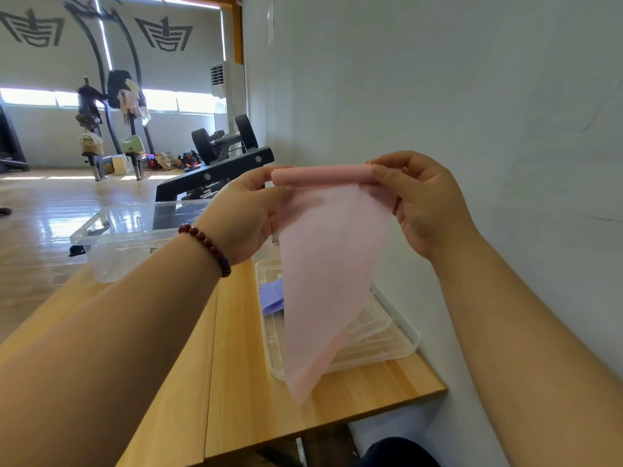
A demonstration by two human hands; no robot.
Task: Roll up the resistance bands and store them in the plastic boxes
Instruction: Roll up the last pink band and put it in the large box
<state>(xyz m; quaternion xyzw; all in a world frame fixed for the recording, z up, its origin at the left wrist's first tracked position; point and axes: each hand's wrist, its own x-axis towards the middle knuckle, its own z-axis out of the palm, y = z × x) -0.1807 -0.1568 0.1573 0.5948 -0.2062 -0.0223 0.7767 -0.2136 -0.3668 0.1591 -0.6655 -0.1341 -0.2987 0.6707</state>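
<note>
Our left hand (246, 214) and right hand (424, 203) each pinch one end of the pink band (330, 274), with thumbs and curled fingers closed on its tight, smooth roll, which we hold level, left to right, in the air. The thin, translucent loose sheet hangs straight down over a shallow clear plastic box (397, 348) holding a purple band (271, 296) on the wooden table (242, 382).
</note>
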